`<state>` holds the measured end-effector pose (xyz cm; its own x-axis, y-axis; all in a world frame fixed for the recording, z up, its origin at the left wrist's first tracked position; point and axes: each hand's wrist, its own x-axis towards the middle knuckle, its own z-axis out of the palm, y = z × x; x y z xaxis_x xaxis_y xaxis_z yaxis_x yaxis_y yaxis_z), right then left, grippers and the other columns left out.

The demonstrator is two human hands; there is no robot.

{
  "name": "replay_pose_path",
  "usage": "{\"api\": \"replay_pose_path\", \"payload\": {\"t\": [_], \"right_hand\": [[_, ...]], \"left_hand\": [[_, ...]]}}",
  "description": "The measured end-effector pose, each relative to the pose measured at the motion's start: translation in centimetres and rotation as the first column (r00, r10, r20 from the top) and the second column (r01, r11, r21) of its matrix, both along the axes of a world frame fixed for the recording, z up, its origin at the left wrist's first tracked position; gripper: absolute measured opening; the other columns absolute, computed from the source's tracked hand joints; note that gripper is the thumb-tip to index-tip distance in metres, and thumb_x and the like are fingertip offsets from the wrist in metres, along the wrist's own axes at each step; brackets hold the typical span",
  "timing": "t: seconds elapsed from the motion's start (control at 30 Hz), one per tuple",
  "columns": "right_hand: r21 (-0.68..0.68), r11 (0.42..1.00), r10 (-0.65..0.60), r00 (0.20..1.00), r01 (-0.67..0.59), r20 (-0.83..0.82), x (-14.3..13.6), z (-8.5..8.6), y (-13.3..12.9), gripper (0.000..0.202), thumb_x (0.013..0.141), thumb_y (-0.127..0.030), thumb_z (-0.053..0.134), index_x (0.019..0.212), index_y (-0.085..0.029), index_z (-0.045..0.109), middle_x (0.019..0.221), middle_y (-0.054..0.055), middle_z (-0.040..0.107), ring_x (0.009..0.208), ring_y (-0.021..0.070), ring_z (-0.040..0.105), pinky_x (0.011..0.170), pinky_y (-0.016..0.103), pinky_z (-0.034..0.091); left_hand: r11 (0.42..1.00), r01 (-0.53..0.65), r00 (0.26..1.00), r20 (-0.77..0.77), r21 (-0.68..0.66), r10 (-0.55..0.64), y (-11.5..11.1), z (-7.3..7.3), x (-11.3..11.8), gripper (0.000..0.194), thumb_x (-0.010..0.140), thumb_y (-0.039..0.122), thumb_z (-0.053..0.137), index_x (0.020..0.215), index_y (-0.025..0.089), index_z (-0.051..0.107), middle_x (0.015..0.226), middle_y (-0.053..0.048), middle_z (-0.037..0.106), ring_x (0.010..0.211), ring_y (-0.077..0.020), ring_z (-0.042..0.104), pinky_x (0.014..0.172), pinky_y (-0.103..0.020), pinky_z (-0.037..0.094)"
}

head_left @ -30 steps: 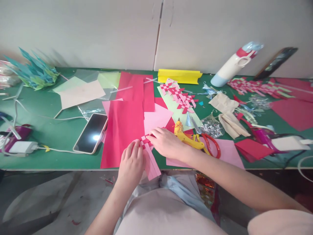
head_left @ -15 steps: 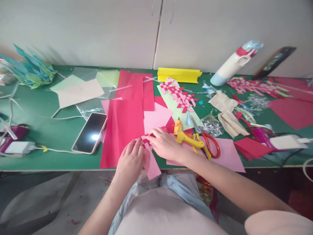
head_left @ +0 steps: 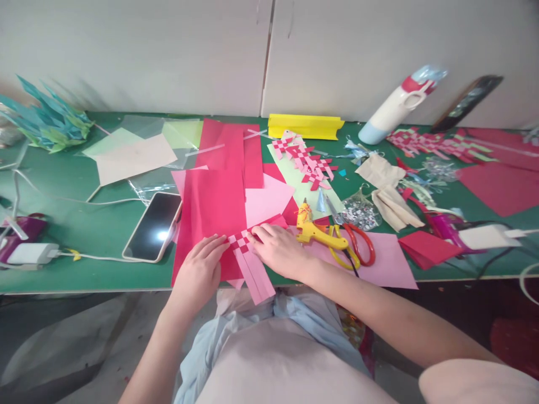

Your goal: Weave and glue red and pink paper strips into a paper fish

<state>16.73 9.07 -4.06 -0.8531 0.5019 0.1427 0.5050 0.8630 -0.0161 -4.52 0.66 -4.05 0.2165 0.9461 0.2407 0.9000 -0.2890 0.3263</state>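
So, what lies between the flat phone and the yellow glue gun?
The head view shows, from the flat phone to the glue gun, mainly: red sheet, left hand, woven paper, right hand.

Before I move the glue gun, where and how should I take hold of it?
Probably by the handle, from above and your near right side, with the right hand. The glue gun lies on its side, nozzle away from you and handle slanting right, so this grip avoids the nozzle. Mind the red scissors beside the handle's end.
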Motion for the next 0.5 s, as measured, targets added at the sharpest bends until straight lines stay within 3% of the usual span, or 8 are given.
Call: {"api": "replay_pose_path", "payload": {"t": [0.27,0.5], "right_hand": [[0.079,0.997,-0.009,0.999,0.006,0.044,-0.1,-0.6,-0.76,0.038,0.094,-0.011,0.045,0.131,-0.006,0.052,0.122,0.017,0.059,0.105,0.0283,0.05,0.081,0.04,0.051],[0.04,0.999,-0.034,0.998,0.032,0.048,-0.12,-0.41,-1.02,0.038,0.094,-0.009,0.043,0.131,-0.007,0.051,0.121,0.017,0.058,0.106,0.0283,0.05,0.083,0.041,0.051]], "left_hand": [[0.994,0.108,0.983,-0.155,0.033,-0.101,-0.6,-0.6,0.65,0.041,0.086,0.007,0.043,0.118,0.018,0.065,0.13,-0.009,0.063,0.123,-0.0274,0.054,0.105,-0.049,0.043],[0.999,0.021,0.982,-0.188,0.029,-0.015,-0.11,-1.07,0.54,0.046,0.087,0.008,0.041,0.13,0.014,0.055,0.134,-0.012,0.058,0.125,-0.0275,0.05,0.109,-0.049,0.037]]}}
